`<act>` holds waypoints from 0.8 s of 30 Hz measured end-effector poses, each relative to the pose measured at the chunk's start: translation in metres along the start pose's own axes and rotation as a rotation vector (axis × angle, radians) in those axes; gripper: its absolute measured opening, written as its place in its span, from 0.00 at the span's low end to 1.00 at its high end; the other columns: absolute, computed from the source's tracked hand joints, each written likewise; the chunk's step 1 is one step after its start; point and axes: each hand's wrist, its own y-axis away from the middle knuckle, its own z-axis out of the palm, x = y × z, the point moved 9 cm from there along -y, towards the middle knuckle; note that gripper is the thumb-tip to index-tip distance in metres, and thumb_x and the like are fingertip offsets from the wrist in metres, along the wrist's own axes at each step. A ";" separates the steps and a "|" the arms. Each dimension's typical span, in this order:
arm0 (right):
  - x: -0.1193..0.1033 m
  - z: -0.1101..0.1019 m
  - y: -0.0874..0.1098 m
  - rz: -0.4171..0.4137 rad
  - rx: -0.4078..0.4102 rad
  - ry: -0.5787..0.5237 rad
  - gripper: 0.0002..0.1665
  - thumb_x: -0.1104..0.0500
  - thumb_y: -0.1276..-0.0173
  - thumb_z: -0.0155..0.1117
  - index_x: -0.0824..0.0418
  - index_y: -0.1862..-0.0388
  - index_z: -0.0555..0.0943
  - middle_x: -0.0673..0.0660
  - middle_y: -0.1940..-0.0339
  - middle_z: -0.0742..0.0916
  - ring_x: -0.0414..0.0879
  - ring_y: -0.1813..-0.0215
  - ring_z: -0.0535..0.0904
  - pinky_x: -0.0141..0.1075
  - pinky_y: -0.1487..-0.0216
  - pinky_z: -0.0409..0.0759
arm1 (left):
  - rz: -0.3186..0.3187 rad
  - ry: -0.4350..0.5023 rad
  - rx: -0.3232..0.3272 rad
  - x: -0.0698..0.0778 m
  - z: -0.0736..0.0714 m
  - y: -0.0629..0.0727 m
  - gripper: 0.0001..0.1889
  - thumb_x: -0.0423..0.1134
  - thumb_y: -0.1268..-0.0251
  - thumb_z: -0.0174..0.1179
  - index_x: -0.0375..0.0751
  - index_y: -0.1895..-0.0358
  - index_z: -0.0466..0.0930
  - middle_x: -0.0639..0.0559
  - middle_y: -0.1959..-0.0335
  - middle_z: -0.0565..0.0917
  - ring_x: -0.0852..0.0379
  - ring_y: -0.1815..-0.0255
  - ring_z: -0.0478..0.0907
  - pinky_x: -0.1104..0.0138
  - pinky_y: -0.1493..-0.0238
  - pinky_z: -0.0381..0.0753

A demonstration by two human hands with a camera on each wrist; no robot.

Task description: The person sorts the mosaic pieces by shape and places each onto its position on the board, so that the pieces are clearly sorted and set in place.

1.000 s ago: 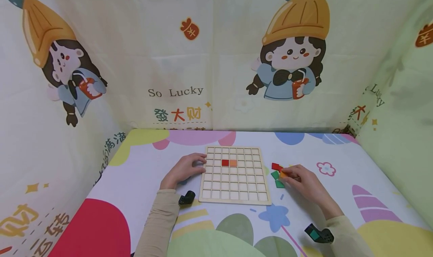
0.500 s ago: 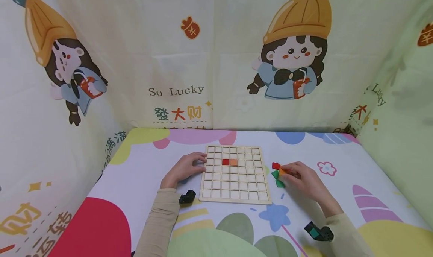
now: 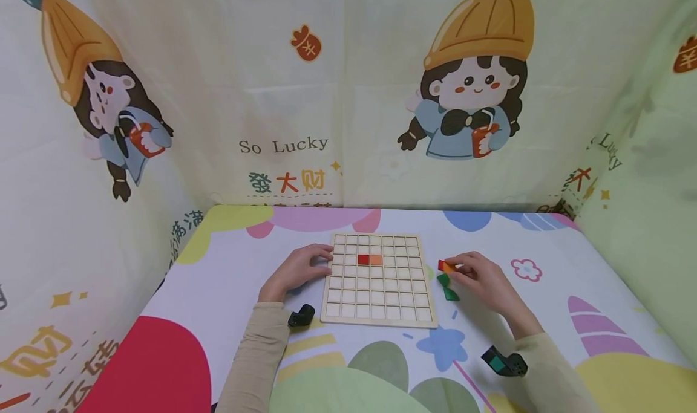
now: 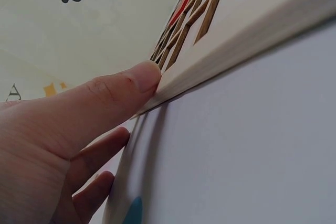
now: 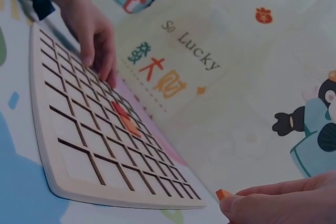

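Note:
A wooden grid board (image 3: 379,324) lies flat on the table, with a red tile (image 3: 363,260) and an orange tile (image 3: 376,260) in neighbouring cells. My left hand (image 3: 298,273) rests at the board's left edge. Its outstretched thumb (image 4: 113,92) touches the frame in the left wrist view. To the board's right, my right hand (image 3: 484,281) pinches another orange tile (image 5: 223,194) between thumb and fingertips. Beside these fingertips lies a loose red tile (image 3: 441,265), partly covered. Two green tiles (image 3: 443,280) lie just nearer to me.
A patterned cloth (image 3: 239,250) covers the table. Behind it hangs a printed curtain (image 3: 370,98), which also runs down both sides. A black device (image 3: 301,317) is worn at the left wrist and another black device (image 3: 505,362) at the right.
My right hand has moved slightly away from me and leftward with the pinched orange tile, toward the loose red tile. My left hand stays at the board's edge.

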 end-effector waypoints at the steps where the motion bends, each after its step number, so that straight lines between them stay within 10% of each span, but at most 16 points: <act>1: 0.000 0.000 -0.001 0.001 -0.001 -0.002 0.18 0.64 0.36 0.69 0.62 0.46 0.84 0.59 0.53 0.83 0.51 0.54 0.80 0.39 0.53 0.84 | -0.003 0.003 0.000 0.000 0.000 0.000 0.16 0.38 0.41 0.70 0.39 0.50 0.84 0.49 0.36 0.77 0.48 0.30 0.66 0.54 0.29 0.63; 24: -0.023 0.019 -0.028 -0.042 -0.015 -0.076 0.16 0.65 0.36 0.69 0.64 0.48 0.84 0.59 0.54 0.83 0.50 0.57 0.83 0.40 0.56 0.85 | -0.011 -0.005 0.001 0.001 -0.001 0.001 0.16 0.38 0.41 0.70 0.40 0.50 0.84 0.50 0.36 0.77 0.49 0.31 0.67 0.55 0.29 0.64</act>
